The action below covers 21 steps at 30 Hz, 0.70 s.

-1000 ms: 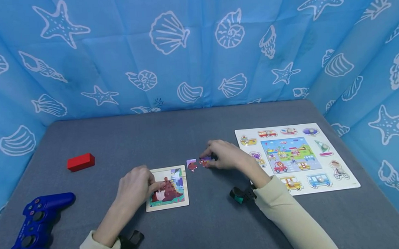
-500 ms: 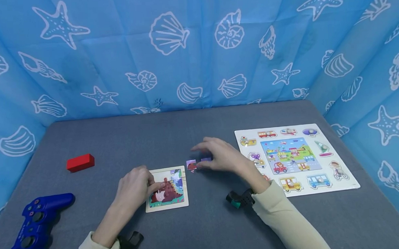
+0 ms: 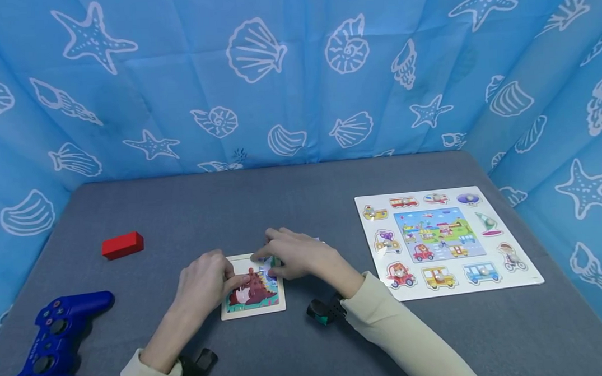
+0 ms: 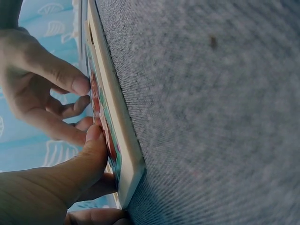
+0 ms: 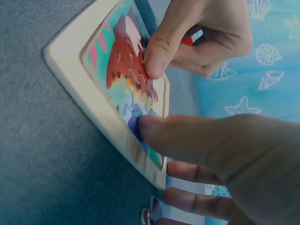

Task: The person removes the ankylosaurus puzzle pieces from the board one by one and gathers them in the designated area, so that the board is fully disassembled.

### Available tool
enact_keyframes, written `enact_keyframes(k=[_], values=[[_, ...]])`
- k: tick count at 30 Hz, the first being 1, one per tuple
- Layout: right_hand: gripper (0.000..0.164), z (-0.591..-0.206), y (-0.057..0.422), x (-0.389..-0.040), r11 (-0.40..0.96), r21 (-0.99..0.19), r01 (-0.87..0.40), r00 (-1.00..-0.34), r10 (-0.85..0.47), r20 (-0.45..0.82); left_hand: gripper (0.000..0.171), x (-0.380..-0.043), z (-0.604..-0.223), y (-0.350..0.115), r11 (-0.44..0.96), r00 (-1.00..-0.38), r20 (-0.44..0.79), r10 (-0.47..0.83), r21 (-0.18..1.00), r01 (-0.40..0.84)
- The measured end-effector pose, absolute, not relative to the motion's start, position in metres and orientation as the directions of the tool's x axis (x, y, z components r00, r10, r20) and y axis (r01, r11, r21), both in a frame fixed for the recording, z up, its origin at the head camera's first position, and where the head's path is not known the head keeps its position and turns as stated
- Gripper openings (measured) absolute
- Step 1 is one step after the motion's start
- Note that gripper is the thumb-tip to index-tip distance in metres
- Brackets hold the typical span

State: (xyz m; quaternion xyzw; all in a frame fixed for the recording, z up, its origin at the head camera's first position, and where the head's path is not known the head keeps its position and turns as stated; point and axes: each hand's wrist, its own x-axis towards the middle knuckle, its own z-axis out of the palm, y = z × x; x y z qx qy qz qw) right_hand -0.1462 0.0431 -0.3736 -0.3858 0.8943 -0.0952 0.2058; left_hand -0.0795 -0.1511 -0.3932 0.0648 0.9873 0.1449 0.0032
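Observation:
A small wooden jigsaw puzzle (image 3: 255, 297) with a reddish-brown dinosaur picture lies flat in a pale frame. My left hand (image 3: 202, 282) holds it at the left side, thumb on the picture and fingers at the edge. Over the upper right corner reaches my right hand (image 3: 296, 255). Its thumb (image 5: 161, 133) touches a purple patch of the picture, while other fingers extend past the frame's far edge. A loose puzzle piece (image 5: 152, 210) shows by those fingers in the right wrist view; in the head view the right hand mostly hides the loose pieces.
To the right lies a white vehicle puzzle board (image 3: 439, 241). A red block (image 3: 122, 245) sits at the left, and a blue game controller (image 3: 56, 347) is at the near left. Blue shell-patterned curtain (image 3: 296, 76) surrounds the grey table (image 3: 191, 209).
My right hand has left the loose pieces and moved left and slightly nearer, onto the jigsaw's upper right corner. The left hand has stayed in place on the puzzle.

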Motion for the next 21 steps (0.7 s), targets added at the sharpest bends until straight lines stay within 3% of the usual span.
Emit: enact_keyframes(k=[5, 21], values=[[0.039, -0.3728, 0.0392, -0.147, 0.696, -0.295, -0.655, -0.632, -0.718, -0.29, 0.037, -0.0794, -0.3941, -0.1518, 0.948, -0.992, 0.019, 0.128, 0.293, 0.127], [0.039, -0.3744, 0.0409, -0.1487, 0.694, -0.336, -0.637, -0.647, -0.718, -0.258, 0.039, -0.08, -0.3933, -0.152, 0.952, -0.992, 0.006, 0.128, 0.281, 0.125]])
